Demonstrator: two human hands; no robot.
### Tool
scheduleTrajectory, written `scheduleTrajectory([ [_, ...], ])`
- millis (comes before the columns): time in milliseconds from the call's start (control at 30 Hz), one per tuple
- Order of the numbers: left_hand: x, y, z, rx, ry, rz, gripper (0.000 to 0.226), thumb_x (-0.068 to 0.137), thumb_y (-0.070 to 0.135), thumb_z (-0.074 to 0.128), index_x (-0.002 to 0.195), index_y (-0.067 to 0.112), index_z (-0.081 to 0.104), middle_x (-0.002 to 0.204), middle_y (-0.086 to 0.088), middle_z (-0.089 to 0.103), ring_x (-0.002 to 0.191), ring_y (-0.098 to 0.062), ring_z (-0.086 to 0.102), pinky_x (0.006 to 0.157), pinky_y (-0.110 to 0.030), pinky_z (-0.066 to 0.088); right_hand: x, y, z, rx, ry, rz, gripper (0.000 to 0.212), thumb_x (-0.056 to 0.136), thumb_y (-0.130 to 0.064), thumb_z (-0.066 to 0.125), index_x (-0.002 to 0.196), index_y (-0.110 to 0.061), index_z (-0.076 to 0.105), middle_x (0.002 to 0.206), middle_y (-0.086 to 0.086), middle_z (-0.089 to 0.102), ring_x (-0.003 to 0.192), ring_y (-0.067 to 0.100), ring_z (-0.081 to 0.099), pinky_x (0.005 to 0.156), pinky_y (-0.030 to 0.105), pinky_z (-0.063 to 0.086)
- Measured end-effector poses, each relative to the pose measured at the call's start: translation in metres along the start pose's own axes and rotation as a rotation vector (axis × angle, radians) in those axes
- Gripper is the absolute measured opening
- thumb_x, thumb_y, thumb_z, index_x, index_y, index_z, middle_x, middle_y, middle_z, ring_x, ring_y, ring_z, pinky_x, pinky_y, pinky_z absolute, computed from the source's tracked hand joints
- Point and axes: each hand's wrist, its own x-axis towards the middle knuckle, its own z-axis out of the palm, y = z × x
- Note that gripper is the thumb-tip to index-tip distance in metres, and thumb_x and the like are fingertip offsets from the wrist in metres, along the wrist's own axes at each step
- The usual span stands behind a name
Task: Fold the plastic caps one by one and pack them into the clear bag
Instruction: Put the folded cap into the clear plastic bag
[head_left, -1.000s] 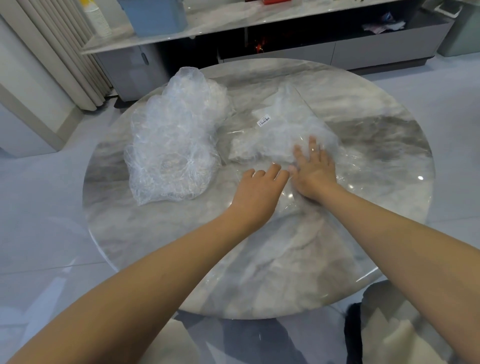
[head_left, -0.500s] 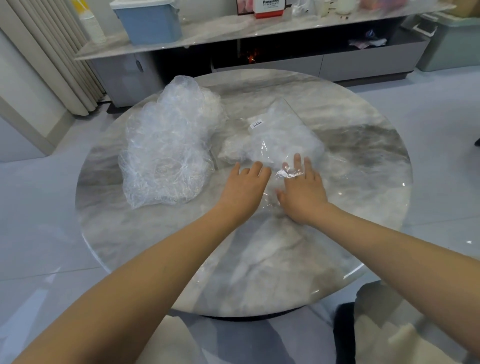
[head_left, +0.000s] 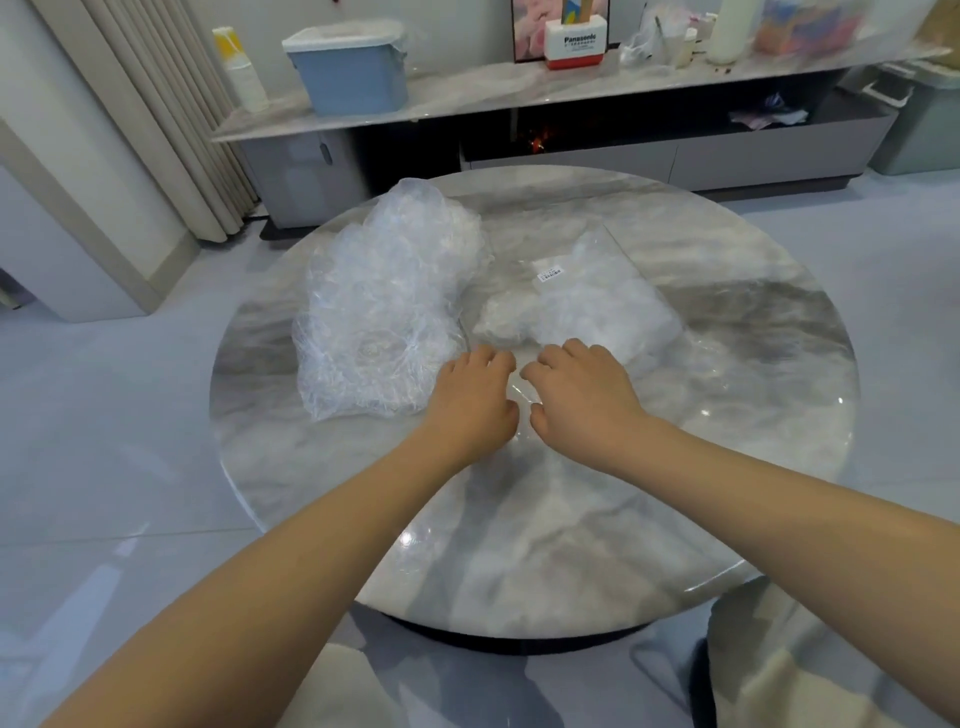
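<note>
A loose heap of crumpled clear plastic caps (head_left: 382, 312) lies on the left half of the round marble table (head_left: 524, 525). To its right lies the clear bag (head_left: 602, 306), flat, with a small white label and folded caps inside. My left hand (head_left: 475, 397) and my right hand (head_left: 582, 397) sit side by side at the bag's near end. The fingers of both hands are curled down onto the thin clear film there. The film between the two hands is hard to make out against the marble.
Behind the table runs a long low cabinet (head_left: 571, 150) carrying a blue lidded bin (head_left: 350, 73), a white and red box (head_left: 575, 47) and bottles. Curtains (head_left: 156, 130) hang at the left. A pale cushioned seat (head_left: 810, 670) shows at the lower right.
Both hands slid back toward me along the bag, from lying flat on its middle to its near end. Their fingers went from spread to curled. The camera tilted up.
</note>
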Motion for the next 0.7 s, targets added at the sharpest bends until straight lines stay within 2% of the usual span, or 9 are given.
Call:
scheduleTrajectory([
  [100,-0.004,-0.028,-0.003,0.073,-0.067,-0.223,0.050,0.088,0.020,0.047,0.136,0.009,0.038,0.140,-0.014,0.036,0.125,-0.030,0.037,0.102,-0.036,0.031,0.019,-0.009,0.009,0.003,-0.039,-0.029,0.042,0.090,-0.027,0.048,0.131,-0.016,0.046,0.135,0.006,0.044,0.124,0.026,0.037,0.095,0.032,0.030],
  [167,-0.010,-0.046,-0.003,0.166,-0.162,-0.288,0.059,0.091,0.026,0.045,0.144,0.010,0.024,0.153,-0.019,0.016,0.141,-0.033,0.016,0.114,-0.043,0.018,0.029,-0.015,0.014,0.011,-0.044,-0.042,0.044,0.089,-0.025,0.049,0.132,-0.015,0.045,0.136,0.007,0.042,0.126,0.027,0.035,0.097,0.033,0.028],
  [233,-0.015,-0.065,-0.001,0.189,-0.239,-0.331,0.069,0.093,0.030,0.043,0.150,0.011,0.009,0.157,-0.019,-0.002,0.145,-0.033,-0.003,0.117,-0.048,0.004,0.038,-0.020,0.021,0.012,-0.065,-0.066,0.047,0.088,-0.024,0.049,0.134,-0.015,0.043,0.137,0.008,0.041,0.127,0.027,0.034,0.098,0.033,0.027],
  [300,-0.019,-0.080,0.002,0.175,-0.291,-0.348,0.074,0.093,0.032,0.041,0.151,0.012,-0.001,0.158,-0.017,-0.006,0.146,-0.031,-0.007,0.118,-0.049,0.000,0.042,-0.024,0.029,0.020,-0.085,-0.075,0.047,0.087,-0.023,0.050,0.133,-0.015,0.043,0.136,0.007,0.040,0.126,0.027,0.035,0.096,0.034,0.028],
  [333,-0.021,-0.087,0.005,0.151,-0.308,-0.349,0.074,0.093,0.032,0.041,0.151,0.012,-0.001,0.158,-0.015,-0.001,0.146,-0.029,-0.003,0.117,-0.049,0.000,0.044,-0.025,0.033,0.022,-0.090,-0.083,0.046,0.087,-0.022,0.049,0.132,-0.015,0.043,0.136,0.007,0.041,0.124,0.027,0.036,0.095,0.034,0.029],
  [433,-0.028,-0.096,0.011,0.068,-0.261,-0.299,0.063,0.094,0.029,0.041,0.149,0.014,0.016,0.151,-0.009,0.028,0.141,-0.024,0.021,0.116,-0.048,0.005,0.047,-0.026,0.041,0.034,-0.108,-0.110,0.046,0.088,-0.022,0.048,0.133,-0.016,0.043,0.137,0.007,0.040,0.124,0.027,0.037,0.095,0.035,0.029],
  [533,-0.035,-0.091,0.013,0.122,-0.144,-0.202,0.045,0.094,0.027,0.044,0.138,0.019,0.041,0.137,-0.002,0.049,0.126,-0.021,0.043,0.109,-0.037,0.019,0.045,-0.025,0.045,0.067,-0.128,-0.172,0.050,0.090,-0.028,0.049,0.139,-0.020,0.039,0.144,0.005,0.035,0.130,0.025,0.032,0.102,0.034,0.025],
  [633,-0.045,-0.083,0.012,0.086,-0.077,-0.130,0.031,0.095,0.027,0.047,0.124,0.022,0.057,0.127,0.004,0.058,0.113,-0.017,0.054,0.101,-0.028,0.026,0.042,-0.030,0.045,0.126,-0.112,-0.255,0.054,0.092,-0.033,0.052,0.143,-0.026,0.036,0.150,0.003,0.031,0.137,0.021,0.027,0.107,0.031,0.016],
  [700,-0.054,-0.081,0.009,0.021,-0.069,-0.123,0.029,0.096,0.025,0.048,0.121,0.022,0.062,0.133,0.004,0.056,0.118,-0.015,0.053,0.105,-0.028,0.023,0.039,-0.035,0.044,0.165,-0.087,-0.301,0.055,0.091,-0.036,0.054,0.143,-0.027,0.037,0.152,0.002,0.029,0.139,0.020,0.025,0.108,0.030,0.013],
])
